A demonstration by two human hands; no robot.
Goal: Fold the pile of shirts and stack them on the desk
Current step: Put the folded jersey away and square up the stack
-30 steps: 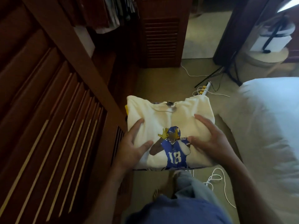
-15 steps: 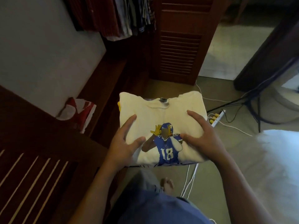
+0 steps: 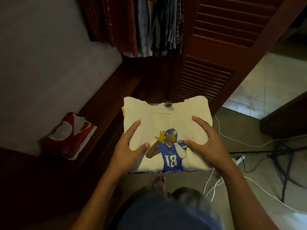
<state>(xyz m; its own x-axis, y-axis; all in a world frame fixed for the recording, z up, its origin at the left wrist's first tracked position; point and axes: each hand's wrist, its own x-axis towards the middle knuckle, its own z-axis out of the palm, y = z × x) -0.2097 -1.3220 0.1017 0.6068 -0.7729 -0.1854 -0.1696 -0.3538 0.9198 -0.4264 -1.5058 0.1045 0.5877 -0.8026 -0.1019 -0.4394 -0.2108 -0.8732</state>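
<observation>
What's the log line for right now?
phase: carry | left hand and right hand: grip folded shirt stack, cream number-18 T-shirt on top | stack: above floor, not yet set down

The room is being dimly lit, with daylight being cast onto the tiled floor at upper right. The cream shirt is being softly lit, while the wooden shelf is being lost in shadow. Edges are being bowed, the bottom blurred.

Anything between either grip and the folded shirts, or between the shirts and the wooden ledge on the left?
Nothing visible. The left-hand grip and right-hand grip hold the folded shirts directly. A red-and-white folded item lies on the wooden ledge, well left of the shirts, not between.
</observation>
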